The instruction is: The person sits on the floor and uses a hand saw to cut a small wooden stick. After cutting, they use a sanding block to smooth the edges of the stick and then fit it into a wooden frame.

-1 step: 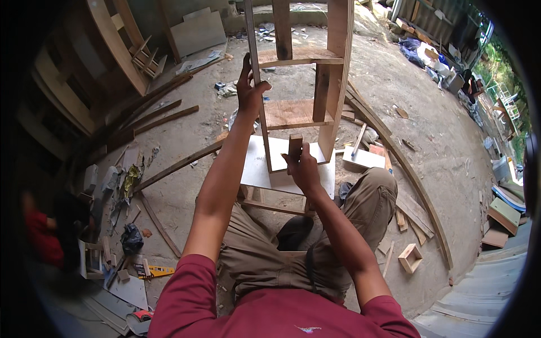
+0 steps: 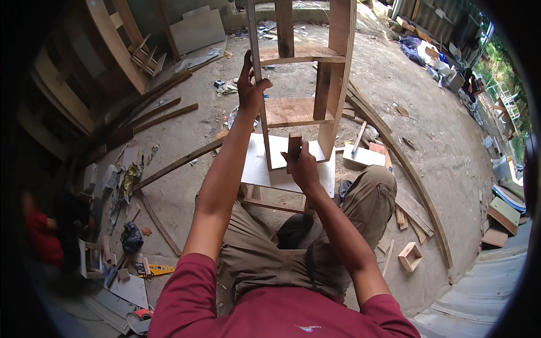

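Note:
A tall wooden shelf frame [image 2: 300, 112] stands in front of me, its lower end over a white board [image 2: 256, 169]. Two cross shelves and an upright wooden strip show inside the frame. My left hand [image 2: 251, 90] is wrapped round the frame's left side board, about level with the gap between the shelves. Down at the lower end, my right hand [image 2: 304, 167] grips a small dark wooden block [image 2: 294, 145], thumb on its left side. Beneath the white board is a low wooden support [image 2: 270, 205], between my legs.
Long timber strips [image 2: 420, 186] lie on the concrete floor to the right, near a small wooden box [image 2: 410, 257]. More timber [image 2: 166, 118] lies at left. A black plastic bag [image 2: 132, 238] and a yellow handsaw-like tool [image 2: 160, 270] are at lower left.
The upper part of the shelf frame has shifted very slightly to the right. Both hands keep the same holds.

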The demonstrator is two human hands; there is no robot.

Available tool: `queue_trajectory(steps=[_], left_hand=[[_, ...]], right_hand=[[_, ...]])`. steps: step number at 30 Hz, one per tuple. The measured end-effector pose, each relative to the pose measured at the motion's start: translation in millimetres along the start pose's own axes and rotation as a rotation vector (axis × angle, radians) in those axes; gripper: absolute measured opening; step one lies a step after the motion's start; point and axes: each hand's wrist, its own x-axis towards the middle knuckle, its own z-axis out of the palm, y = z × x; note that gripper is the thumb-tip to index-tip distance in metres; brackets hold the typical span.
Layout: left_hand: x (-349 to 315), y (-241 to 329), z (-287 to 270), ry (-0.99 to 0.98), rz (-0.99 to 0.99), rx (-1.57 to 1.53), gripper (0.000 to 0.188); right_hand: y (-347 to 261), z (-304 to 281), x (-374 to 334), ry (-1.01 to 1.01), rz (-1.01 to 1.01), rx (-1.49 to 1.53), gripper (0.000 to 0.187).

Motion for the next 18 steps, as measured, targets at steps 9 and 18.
queue_trajectory(steps=[9, 18], left_hand=[[-4, -3, 1, -0.054, 0.012, -0.029, 0.103], [-6, -7, -2, -0.087, 0.038, -0.032, 0.103]], right_hand=[[4, 5, 11, -0.121, 0.182, -0.002, 0.053], [2, 19, 6, -0.086, 0.038, -0.001, 0.048]])
